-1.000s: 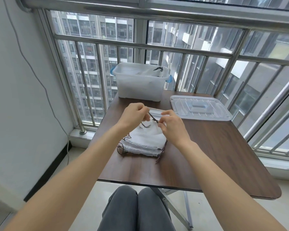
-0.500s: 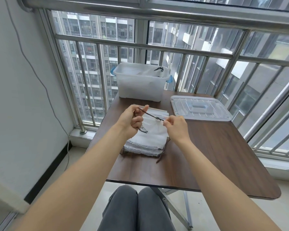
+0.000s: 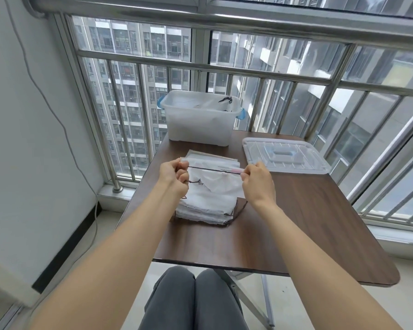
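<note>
HEAD VIEW, sole view.

1. Cord (image 3: 210, 169): dark drawstring, taut and approx. level between both hands, over the far part of the stack. Small knot right of mid-span.
2. L hand (image 3: 174, 177): grip clamped on cord's left end, fingers curled. Loose knotted tail hangs below the fist.
3. R hand (image 3: 256, 183): grip pinched on cord's right end, thumb and forefinger.
4. Bag (image 3: 221, 184): thin white fabric, top of stack, crumpled toward the cord. Cord prob. its own.
5. Stack (image 3: 205, 208): white drawstring bags, laid flat nr table's left edge. Dark cords trail at its near side.
6. Tub (image 3: 200, 125): translucent, open, blue latches, far-left corner. Bags w/ dark cords inside.
7. Lid (image 3: 284, 156): off, flat by far edge, right of tub, not touching it.
8. Table (image 3: 308, 222): dark wood top.

Step (est.): cinching the bag's mouth shut.
Next (est.): pull both ends evenly until the mouth closes, so the thin fabric doesn't snag. Then lift the bag clear w/o dragging the ones beneath, prob. to the tub.
</note>
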Demonstrator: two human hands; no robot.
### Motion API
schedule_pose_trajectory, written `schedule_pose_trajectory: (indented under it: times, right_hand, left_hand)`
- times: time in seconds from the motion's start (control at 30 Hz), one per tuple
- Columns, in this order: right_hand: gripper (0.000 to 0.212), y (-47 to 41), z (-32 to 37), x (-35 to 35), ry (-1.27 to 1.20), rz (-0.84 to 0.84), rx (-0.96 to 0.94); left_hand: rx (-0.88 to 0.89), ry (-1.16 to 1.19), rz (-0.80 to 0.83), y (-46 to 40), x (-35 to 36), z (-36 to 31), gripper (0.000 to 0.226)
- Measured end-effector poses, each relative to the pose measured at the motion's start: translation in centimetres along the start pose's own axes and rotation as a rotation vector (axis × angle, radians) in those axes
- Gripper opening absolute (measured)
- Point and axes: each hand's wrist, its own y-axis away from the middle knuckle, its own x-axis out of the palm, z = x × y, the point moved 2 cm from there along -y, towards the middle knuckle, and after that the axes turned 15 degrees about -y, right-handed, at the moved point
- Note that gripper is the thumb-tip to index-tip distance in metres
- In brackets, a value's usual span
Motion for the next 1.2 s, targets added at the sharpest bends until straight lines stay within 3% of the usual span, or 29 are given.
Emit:
schedule_pose_trajectory:
  times: [0.27, 0.47, 0.63, 0.87, 1.0, 1.2]
  right_hand:
    - [0.024, -0.2, 0.9, -0.6, -0.446, 0.022, 0.229]
    - [0.01, -0.5, 2.0, 0.0, -0.962, 0.157, 0.451]
    - [0.014, -0.1, 2.8, -0.2, -1.457, 0.24, 0.53]
    - [0.019, 0.0, 3.0, 0.1, -1.417, 0.181, 0.523]
    - [0.012, 0.1, 3.0, 0.2, -1.502, 0.244, 0.484]
    - [0.012, 0.7, 3.0, -0.5, -1.264, 0.183, 0.442]
  left_hand:
    - [0.075, -0.333, 0.139, 1.6, 0.3, -1.4, 0.033]
    - [0.166, -0.604, 0.248, 2.6, 1.5, -0.5, 0.022]
    - [0.24, -0.722, 0.349, 2.9, 2.5, 0.6, 0.02]
    - [0.3, -0.908, 0.366, 3.2, 3.4, 1.2, 0.03]
    - [0.335, -1.019, 0.377, 3.3, 3.3, 1.5, 0.038]
    - [0.46, -1.239, 0.405, 3.4, 3.7, 1.8, 0.042]
